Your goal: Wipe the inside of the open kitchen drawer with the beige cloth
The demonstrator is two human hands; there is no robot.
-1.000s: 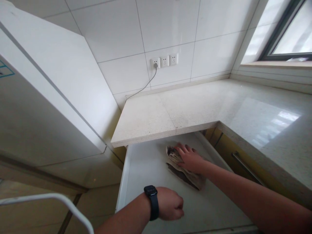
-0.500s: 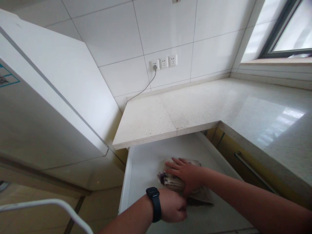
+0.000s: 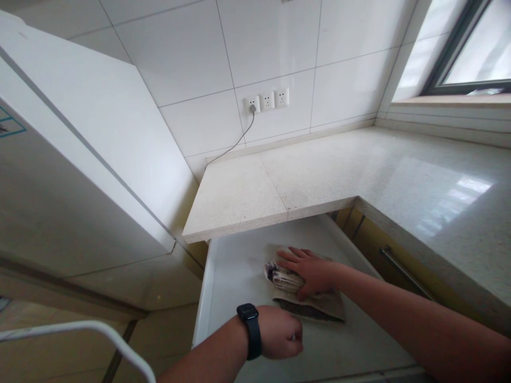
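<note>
My right hand (image 3: 307,270) presses flat, fingers stretched out, on a crumpled grey-brown cloth (image 3: 315,308) lying on the white floor of a pulled-out drawer (image 3: 235,271). My left hand (image 3: 279,339), with a dark watch on the wrist, is curled into a fist just in front of the cloth, over the drawer's near part. Whether it holds anything is hidden.
A speckled stone countertop (image 3: 319,175) overhangs the drawer and runs right under a window (image 3: 475,58). A white appliance (image 3: 72,159) stands at left. Wall sockets (image 3: 267,100) with a plugged cable sit on the tiled wall. A yellow cabinet front with bar handle (image 3: 403,271) lies right.
My right hand slid the cloth from the drawer's back toward me and leftward, then back a little to the right. My left fist stayed almost in place.
</note>
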